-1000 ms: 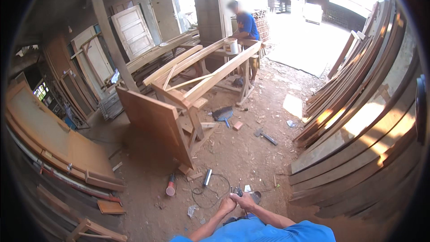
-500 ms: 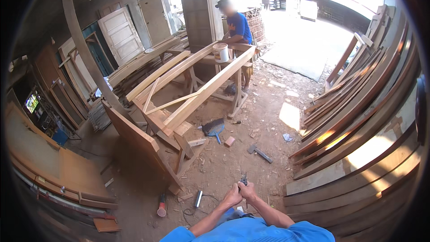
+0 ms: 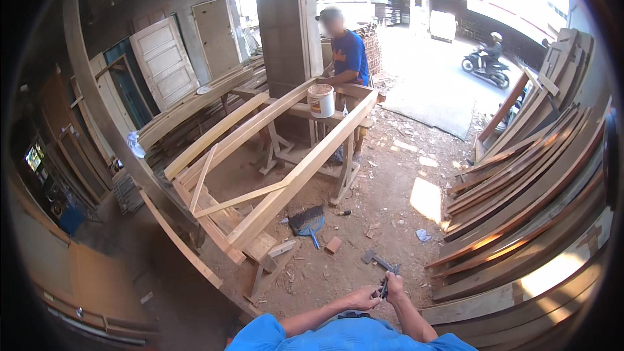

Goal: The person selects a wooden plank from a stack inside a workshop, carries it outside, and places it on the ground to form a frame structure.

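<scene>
My right hand (image 3: 394, 287) is closed around a small dark metal tool (image 3: 385, 286), its exact kind too small to make out. Beside it, my left hand (image 3: 364, 298) pinches at the tool's lower, near part with bent fingers. Both hands are held in front of my body. Just beyond them, a hammer (image 3: 377, 259) lies on the dirt floor; the tool's tip overlaps its handle in view.
A wooden frame (image 3: 305, 179) rests on trestles, carrying a white bucket (image 3: 320, 101). A co-worker in blue (image 3: 351, 55) stands at its far end. Stacked boards (image 3: 520, 195) line the right. A dustpan (image 3: 312, 229) and brick (image 3: 333, 244) lie on the floor. A motorbike rider (image 3: 489, 60) is outside.
My hands have moved right, still together on the dark tool, and the left has shifted lower on it. My view has turned and moved forward. A motorbike has come into sight outside.
</scene>
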The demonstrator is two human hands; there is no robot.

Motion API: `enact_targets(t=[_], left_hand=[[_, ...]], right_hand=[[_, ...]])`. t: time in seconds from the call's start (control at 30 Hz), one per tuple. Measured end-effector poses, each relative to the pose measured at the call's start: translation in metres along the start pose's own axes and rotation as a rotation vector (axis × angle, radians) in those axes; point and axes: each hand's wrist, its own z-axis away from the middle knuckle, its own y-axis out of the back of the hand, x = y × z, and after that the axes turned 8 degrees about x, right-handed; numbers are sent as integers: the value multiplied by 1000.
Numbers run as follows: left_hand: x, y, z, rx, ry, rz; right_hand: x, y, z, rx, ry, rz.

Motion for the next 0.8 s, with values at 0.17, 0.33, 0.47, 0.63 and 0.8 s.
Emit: enact_targets(t=[0.17, 0.33, 0.47, 0.63, 0.8], left_hand=[[5, 85, -34, 202, 9, 98], [9, 169, -82, 345, 7, 626], [-38, 191, -122, 379, 147, 579], [-110, 168, -163, 126, 437, 464], [-133, 156, -221, 16, 153, 506]], right_hand=[[-25, -13, -41, -117, -162, -219], [-38, -32, -82, -312, -498, -129], [-18, -43, -137, -294, -683, -74], [-70, -87, -208, -291, -596, 18], [-136, -153, -248, -203, -162, 177]])
